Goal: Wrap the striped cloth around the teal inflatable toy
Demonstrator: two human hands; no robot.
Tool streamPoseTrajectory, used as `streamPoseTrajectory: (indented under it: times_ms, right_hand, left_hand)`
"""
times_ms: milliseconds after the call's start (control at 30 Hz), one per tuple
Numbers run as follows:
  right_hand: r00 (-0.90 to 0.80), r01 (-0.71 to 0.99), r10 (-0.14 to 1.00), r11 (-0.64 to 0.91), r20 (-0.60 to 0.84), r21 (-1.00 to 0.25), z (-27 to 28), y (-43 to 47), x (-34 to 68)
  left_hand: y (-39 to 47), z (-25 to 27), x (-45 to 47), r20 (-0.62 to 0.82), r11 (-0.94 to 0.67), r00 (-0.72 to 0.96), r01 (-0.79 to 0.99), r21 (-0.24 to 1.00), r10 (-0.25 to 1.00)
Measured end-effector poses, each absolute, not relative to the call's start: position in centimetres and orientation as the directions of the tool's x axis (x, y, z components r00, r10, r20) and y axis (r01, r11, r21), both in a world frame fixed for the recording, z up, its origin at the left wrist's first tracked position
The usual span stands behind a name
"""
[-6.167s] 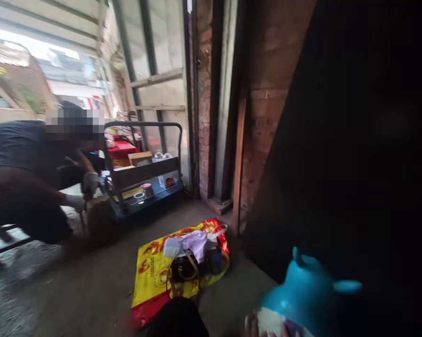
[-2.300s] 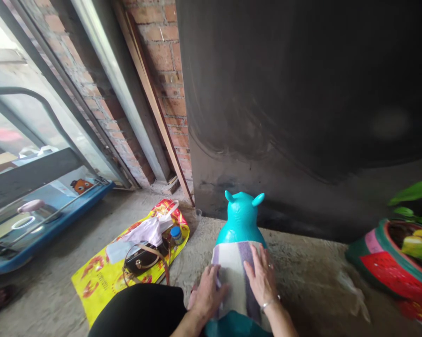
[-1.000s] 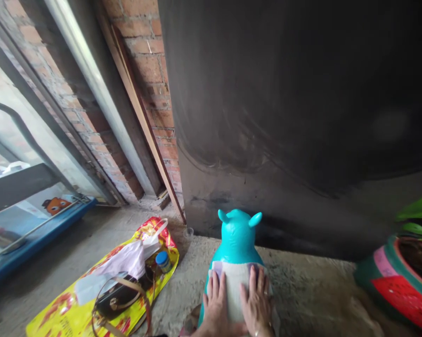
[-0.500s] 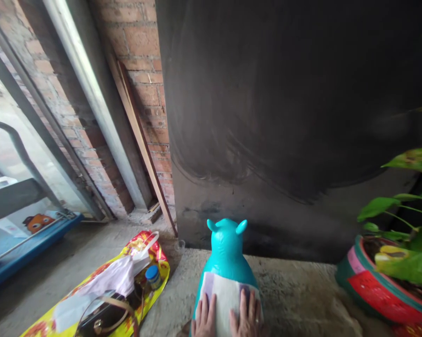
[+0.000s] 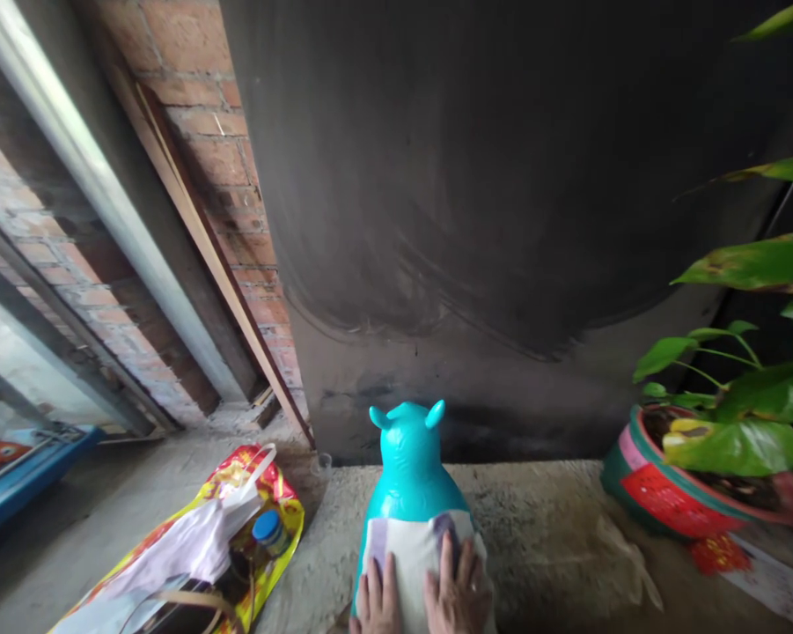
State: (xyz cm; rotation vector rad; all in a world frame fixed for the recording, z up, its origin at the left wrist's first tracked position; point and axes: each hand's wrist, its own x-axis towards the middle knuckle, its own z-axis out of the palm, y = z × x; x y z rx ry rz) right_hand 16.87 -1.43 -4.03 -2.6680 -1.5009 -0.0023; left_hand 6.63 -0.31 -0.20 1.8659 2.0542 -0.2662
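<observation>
A turquoise inflatable animal toy (image 5: 410, 467) with two small ears stands on the concrete floor, facing a dark wall. A white and purple striped cloth (image 5: 413, 555) lies over its back. My left hand (image 5: 376, 603) rests flat on the left side of the cloth, fingers apart. My right hand (image 5: 458, 594), with a ring on one finger, lies flat on the right side of the cloth. Both hands are cut off by the bottom edge of the view.
A yellow and red bag (image 5: 268, 493) lies on the floor at the left with a white plastic bag (image 5: 185, 546) and a blue-capped jar (image 5: 268, 530) on it. A painted plant pot (image 5: 666, 489) stands at the right. A blue cart edge (image 5: 13, 480) shows far left.
The view has swung to the right, so the plant pot shows more and the cart less. My hands stay flat on the cloth over the toy's back.
</observation>
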Motion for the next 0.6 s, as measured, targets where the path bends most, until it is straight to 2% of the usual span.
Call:
streamPoseTrajectory:
  times_ms: [100, 233, 333, 467, 600]
  right_hand:
    - [0.465, 0.865, 0.877, -0.479, -0.119, -0.151, -1.5, 2.2, 18.0]
    - [0.419, 0.861, 0.890, -0.453, -0.180, -0.231, 0.3, 5.4, 19.3]
    - [0.418, 0.857, 0.894, -0.447, -0.162, -0.257, 0.4, 5.6, 19.6]
    - [0.471, 0.832, 0.873, -0.487, -0.126, -0.265, -1.3, 2.0, 19.0]
    - [0.513, 0.828, 0.856, -0.475, 0.061, -0.299, -4.5, -3.9, 17.7]
  left_hand:
    - [1.6, 0.2, 7.7, -0.339, 0.124, -0.062, 0.978, 0.166, 0.939]
    - [4.0, 1.2, 9.0, -0.274, 0.167, -0.099, 0.957, 0.238, 0.957]
    - [4.5, 1.6, 9.0, -0.256, 0.153, -0.086, 0.956, 0.251, 0.963]
    - [2.7, 1.3, 7.8, -0.252, 0.056, -0.006, 0.980, 0.191, 0.968]
    - [-0.8, 0.2, 6.8, -0.195, -0.022, 0.040, 0.995, 0.094, 0.980]
